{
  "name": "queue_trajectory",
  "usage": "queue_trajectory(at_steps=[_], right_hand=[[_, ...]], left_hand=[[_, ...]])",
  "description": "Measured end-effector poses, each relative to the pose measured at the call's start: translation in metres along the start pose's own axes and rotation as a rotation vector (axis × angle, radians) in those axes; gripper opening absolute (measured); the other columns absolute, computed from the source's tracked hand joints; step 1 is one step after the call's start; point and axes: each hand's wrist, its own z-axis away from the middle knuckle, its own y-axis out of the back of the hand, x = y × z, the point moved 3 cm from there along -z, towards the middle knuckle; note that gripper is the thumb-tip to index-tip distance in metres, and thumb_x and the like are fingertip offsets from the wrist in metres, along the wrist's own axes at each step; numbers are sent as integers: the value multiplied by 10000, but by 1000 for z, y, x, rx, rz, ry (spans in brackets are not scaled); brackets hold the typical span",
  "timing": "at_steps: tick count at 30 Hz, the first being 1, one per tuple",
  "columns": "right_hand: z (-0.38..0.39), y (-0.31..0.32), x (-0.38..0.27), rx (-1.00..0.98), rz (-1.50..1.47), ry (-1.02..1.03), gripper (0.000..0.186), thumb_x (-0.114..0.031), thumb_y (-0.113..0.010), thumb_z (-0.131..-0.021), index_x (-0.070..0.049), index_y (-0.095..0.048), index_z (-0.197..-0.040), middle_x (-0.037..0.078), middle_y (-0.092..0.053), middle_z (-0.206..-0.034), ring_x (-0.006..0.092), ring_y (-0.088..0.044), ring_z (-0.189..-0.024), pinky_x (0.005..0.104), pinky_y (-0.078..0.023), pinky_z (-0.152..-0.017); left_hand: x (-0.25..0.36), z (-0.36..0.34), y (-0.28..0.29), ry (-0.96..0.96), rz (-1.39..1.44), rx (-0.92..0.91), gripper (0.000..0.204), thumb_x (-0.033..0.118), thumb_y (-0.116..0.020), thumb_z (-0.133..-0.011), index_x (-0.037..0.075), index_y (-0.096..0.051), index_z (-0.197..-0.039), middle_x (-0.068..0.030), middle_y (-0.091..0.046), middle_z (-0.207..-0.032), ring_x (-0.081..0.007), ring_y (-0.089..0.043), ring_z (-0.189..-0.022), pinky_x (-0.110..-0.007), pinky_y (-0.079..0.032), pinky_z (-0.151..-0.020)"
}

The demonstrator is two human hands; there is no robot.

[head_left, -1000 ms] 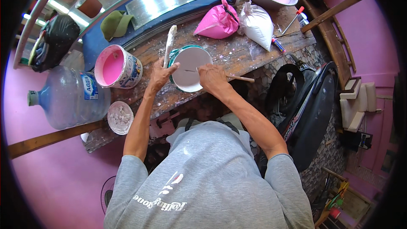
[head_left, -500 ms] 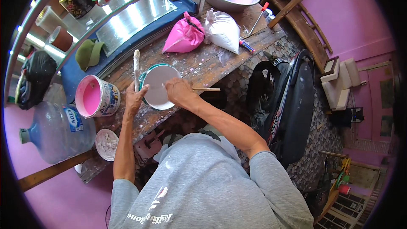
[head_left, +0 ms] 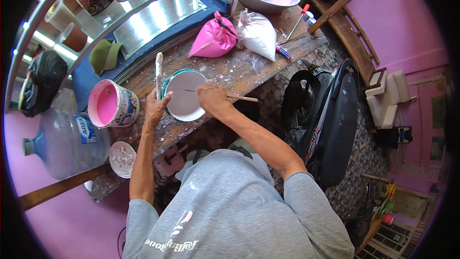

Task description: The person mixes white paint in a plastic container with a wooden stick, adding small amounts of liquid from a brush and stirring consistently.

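A round pail [head_left: 166, 86] with a teal rim holds pale greyish-white paint [head_left: 184, 103]. My left hand [head_left: 155, 109] is closed round the lower end of a white-crusted stick [head_left: 159, 72] that points away from me, with the thumb at the pail's near-left rim. Over the pail's right side, my right hand [head_left: 213, 100] is closed round a wooden-handled tool [head_left: 245, 98]. Its handle sticks out to the right, and a thin dark end shows over the paint. My fingers hide the middle of it.
Left stands a pink paint bucket [head_left: 120, 104], beside a large water bottle [head_left: 72, 139] and a small white-crusted tub [head_left: 122, 159]. Beyond lie a pink bag [head_left: 213, 37], a white bag [head_left: 258, 36] and a basin [head_left: 287, 1] of pink liquid. A motorbike [head_left: 330, 134] stands right of the table.
My right hand has shifted slightly right with the tool, and a thin dark end now shows over the paint. My left hand keeps its hold on the stick. The whole view has shifted a little.
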Motion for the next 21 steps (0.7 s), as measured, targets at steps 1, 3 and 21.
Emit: queue_trajectory(at_steps=[1, 3, 21], right_hand=[[6, 2, -1, -5, -5, 15, 157, -134, -477, -818, -58, -613, -836, 117, -631, -776, 278, -618, -820, 414, -473, -733], [25, 9, -5, 34, 97, 17, 173, -131, -471, -816, -49, -623, -802, 158, -633, -781, 311, -629, -774, 434, -491, -692], [6, 8, -18, -66, 2, 112, 154, -110, -495, -785, -26, -616, -831, 151, -641, -780, 277, -648, -755, 412, -504, -696]], left_hand=[[-1, 0, 2, 4, -1, 16, 224, 181, -701, -835, 18, -616, -963, 25, -589, -776, -53, -512, -686, -219, -429, -611], [-7, -2, 2, -23, 2, 12, 227, 184, -701, -835, 17, -616, -963, 28, -586, -772, -52, -510, -680, -218, -426, -603], [-15, -6, 5, 5, 44, 2, 225, 210, -718, -828, 26, -609, -901, 34, -573, -758, -50, -501, -678, -227, -431, -594]])
